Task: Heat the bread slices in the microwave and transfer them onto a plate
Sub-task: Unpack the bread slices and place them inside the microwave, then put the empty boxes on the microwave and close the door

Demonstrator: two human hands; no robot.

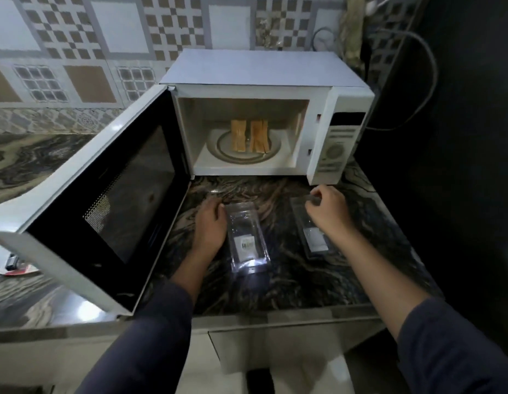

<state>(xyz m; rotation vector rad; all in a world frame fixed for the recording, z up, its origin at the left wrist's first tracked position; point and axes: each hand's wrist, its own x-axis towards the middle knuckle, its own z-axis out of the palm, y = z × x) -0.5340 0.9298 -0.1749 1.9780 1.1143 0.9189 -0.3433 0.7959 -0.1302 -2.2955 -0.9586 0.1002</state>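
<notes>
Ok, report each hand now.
Left hand: fingers curled against the clear plastic tray edge.
Right hand: pinching the second clear tray rim.

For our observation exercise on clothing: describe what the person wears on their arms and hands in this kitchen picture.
Both arms wear dark navy long sleeves, the left sleeve and right sleeve pushed back, leaving the forearms uncovered. The left hand and right hand are bare: no gloves, rings or watch visible.

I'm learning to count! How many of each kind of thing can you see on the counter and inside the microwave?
Microwave: 1
Bread slices, one beside the other on the turntable: 2
Clear plastic packets, one by the left hand, one under the right hand: 2
Hands: 2
Total: 7
</notes>
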